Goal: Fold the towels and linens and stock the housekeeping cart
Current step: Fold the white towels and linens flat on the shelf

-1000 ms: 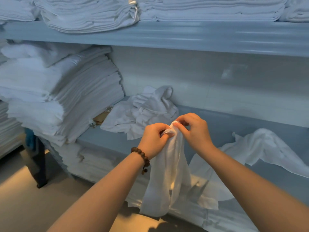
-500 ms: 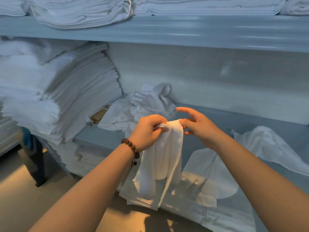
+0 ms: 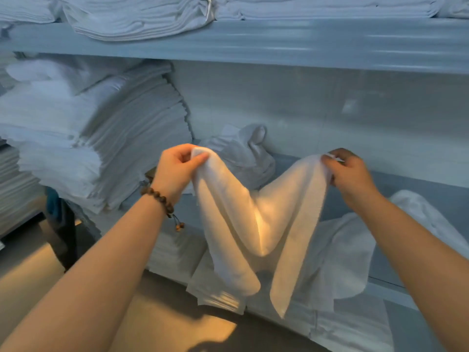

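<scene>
Both forearms reach forward from the lower frame corners, the left wrist wearing a brown wooden bead bracelet (image 3: 158, 196). Between them hangs the small white terry towel (image 3: 253, 224), held in the air in front of the lower shelf's front edge and touching nothing else visible. Half a second ago the towel was bunched in the left hand alone, with the right hand open beside it. Now the hands are well apart. The left hand (image 3: 175, 168) pinches one top corner between thumb and curled fingers, knuckles up. The right hand (image 3: 350, 174) pinches the opposite corner at about the same height. The top edge sags in a deep V between them. The towel is therefore probably being opened out for squaring, and no fold has been made yet.

Behind it, loose white linen (image 3: 418, 212) spills over the front edge of the blue-grey lower shelf (image 3: 406, 179). Farther back lies a crumpled white cloth (image 3: 241, 153), with a tall stack of folded white linens (image 3: 101, 138) towards the left end. The upper shelf (image 3: 304, 44) carries more folded stacks.
</scene>
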A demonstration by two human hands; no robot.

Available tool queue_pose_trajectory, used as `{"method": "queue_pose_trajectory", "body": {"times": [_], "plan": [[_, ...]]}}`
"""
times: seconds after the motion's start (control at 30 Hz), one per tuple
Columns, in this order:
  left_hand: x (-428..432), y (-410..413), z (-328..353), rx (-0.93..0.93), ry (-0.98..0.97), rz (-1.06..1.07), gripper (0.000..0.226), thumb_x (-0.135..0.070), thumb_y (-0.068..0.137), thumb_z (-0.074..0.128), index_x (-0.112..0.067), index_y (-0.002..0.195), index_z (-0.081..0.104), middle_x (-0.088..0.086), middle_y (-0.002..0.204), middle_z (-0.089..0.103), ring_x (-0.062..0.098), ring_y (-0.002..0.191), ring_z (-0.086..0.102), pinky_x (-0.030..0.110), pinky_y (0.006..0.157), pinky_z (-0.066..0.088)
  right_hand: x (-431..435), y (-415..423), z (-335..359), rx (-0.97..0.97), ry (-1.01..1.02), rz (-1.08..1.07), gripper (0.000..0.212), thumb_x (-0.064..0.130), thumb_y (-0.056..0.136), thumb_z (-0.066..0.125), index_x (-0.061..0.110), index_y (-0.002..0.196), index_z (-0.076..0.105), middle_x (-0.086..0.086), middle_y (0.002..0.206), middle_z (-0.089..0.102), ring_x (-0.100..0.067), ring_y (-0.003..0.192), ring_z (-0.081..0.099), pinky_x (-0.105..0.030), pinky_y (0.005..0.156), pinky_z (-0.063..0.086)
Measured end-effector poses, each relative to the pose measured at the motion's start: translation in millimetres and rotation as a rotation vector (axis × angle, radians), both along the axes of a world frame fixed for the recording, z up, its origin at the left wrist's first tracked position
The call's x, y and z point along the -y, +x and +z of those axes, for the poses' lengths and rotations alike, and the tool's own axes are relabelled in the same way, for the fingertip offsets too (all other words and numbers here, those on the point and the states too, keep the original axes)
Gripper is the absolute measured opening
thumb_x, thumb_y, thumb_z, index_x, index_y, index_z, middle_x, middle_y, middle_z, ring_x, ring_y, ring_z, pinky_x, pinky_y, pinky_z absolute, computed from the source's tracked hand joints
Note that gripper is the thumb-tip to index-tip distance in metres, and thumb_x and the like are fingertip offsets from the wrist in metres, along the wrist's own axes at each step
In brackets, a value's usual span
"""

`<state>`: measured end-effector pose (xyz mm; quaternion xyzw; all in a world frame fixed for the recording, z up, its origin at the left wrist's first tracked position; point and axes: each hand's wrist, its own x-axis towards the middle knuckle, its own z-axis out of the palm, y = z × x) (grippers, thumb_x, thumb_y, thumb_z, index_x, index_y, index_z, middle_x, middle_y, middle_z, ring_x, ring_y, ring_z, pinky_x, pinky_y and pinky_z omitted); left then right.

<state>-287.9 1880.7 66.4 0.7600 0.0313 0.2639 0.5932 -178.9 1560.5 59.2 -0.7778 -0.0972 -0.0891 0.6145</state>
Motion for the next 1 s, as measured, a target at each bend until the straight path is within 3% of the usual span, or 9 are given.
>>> {"method": "queue_pose_trajectory", "body": {"times": [0.1, 0.3, 0.43, 0.53, 0.67, 0.77, 0.83, 0.93, 1.0], "plan": [[-38.1, -4.6, -5.6, -0.017, -0.106, 0.112, 0.011, -0.013, 0.090, 0.065, -0.015, 0.079, 0.068, 0.011, 0.077, 0.059, 0.018, 0.067, 0.049, 0.029, 0.056, 0.035, 36.5, 13.5, -5.3, -0.026, 0.003, -0.139, 0.005, 0.014, 0.091, 0.061, 0.012, 0.086, 0.061, -0.013, 0.085, 0.058, -0.025, 0.082, 0.054, -0.042, 0.076, 0.043], [-83.7, -3.9, -13.3, -0.048, -0.218, 0.219, 0.021, -0.028, 0.085, 0.067, -0.006, 0.086, 0.067, 0.015, 0.082, 0.060, 0.023, 0.071, 0.054, 0.035, 0.062, 0.043, 82.1, 12.9, -9.7, -0.196, 0.184, -0.294, 0.022, 0.007, 0.094, 0.054, 0.017, 0.075, 0.054, -0.012, 0.078, 0.054, -0.022, 0.068, 0.053, -0.035, 0.069, 0.046], [-84.2, -0.1, -13.4, -0.061, -0.181, 0.223, 0.025, -0.036, 0.077, 0.069, -0.011, 0.081, 0.068, 0.012, 0.077, 0.060, 0.019, 0.066, 0.055, 0.031, 0.058, 0.044, 84.8, 5.9, -17.4, -0.222, 0.109, -0.344, 0.010, 0.006, 0.094, 0.048, 0.006, 0.095, 0.058, -0.010, 0.075, 0.051, -0.024, 0.069, 0.047, -0.029, 0.058, 0.039], [-83.5, 1.8, -16.2, -0.056, -0.174, 0.232, 0.019, -0.032, 0.081, 0.067, -0.013, 0.079, 0.068, 0.010, 0.076, 0.062, 0.019, 0.065, 0.056, 0.030, 0.058, 0.046, 79.7, -0.4, -22.3, -0.189, 0.001, -0.399, 0.028, 0.009, 0.094, 0.041, 0.001, 0.116, 0.057, -0.020, 0.101, 0.058, -0.025, 0.086, 0.050, -0.031, 0.068, 0.040], [-85.8, 3.9, -14.2, -0.042, -0.192, 0.256, 0.015, -0.025, 0.086, 0.066, -0.013, 0.078, 0.067, 0.009, 0.076, 0.062, 0.019, 0.065, 0.057, 0.027, 0.056, 0.048, 82.0, -14.9, -18.4, -0.152, -0.133, -0.357, 0.033, 0.025, 0.101, 0.039, 0.012, 0.126, 0.057, -0.015, 0.125, 0.057, -0.027, 0.104, 0.053, -0.030, 0.080, 0.039], [-87.4, 7.7, -8.3, -0.018, -0.190, 0.293, 0.017, -0.024, 0.086, 0.066, -0.017, 0.072, 0.066, 0.003, 0.068, 0.059, 0.012, 0.057, 0.055, 0.022, 0.051, 0.047, 93.2, -21.2, -11.1, -0.056, -0.162, -0.305, 0.033, 0.025, 0.099, 0.048, 0.000, 0.117, 0.061, -0.026, 0.111, 0.062, -0.022, 0.086, 0.052, -0.024, 0.062, 0.041], [-88.4, 12.0, -3.6, -0.011, -0.163, 0.326, 0.021, -0.030, 0.083, 0.067, -0.014, 0.070, 0.065, 0.002, 0.067, 0.057, 0.010, 0.055, 0.052, 0.021, 0.050, 0.045, 104.3, -21.6, -3.0, 0.022, -0.151, -0.333, 0.037, 0.025, 0.095, 0.057, -0.011, 0.105, 0.060, -0.036, 0.094, 0.058, -0.023, 0.075, 0.046, -0.027, 0.062, 0.039], [-87.5, 32.0, 0.4, -0.059, -0.090, 0.343, 0.037, -0.039, 0.081, 0.066, -0.003, 0.074, 0.060, 0.006, 0.065, 0.047, 0.015, 0.056, 0.043, 0.027, 0.049, 0.036, 119.8, -9.7, 5.8, 0.069, -0.154, -0.403, 0.040, 0.026, 0.089, 0.064, -0.013, 0.098, 0.061, -0.025, 0.077, 0.054, -0.025, 0.069, 0.045, -0.040, 0.066, 0.039], [-81.4, 53.6, -5.4, -0.125, -0.070, 0.341, 0.036, -0.040, 0.082, 0.067, -0.006, 0.073, 0.056, 0.005, 0.064, 0.047, 0.017, 0.059, 0.045, 0.031, 0.054, 0.038, 124.9, 3.5, 3.7, 0.044, -0.222, -0.440, 0.025, 0.025, 0.089, 0.063, 0.000, 0.094, 0.068, -0.016, 0.083, 0.063, -0.024, 0.073, 0.053, -0.036, 0.067, 0.042]]}}
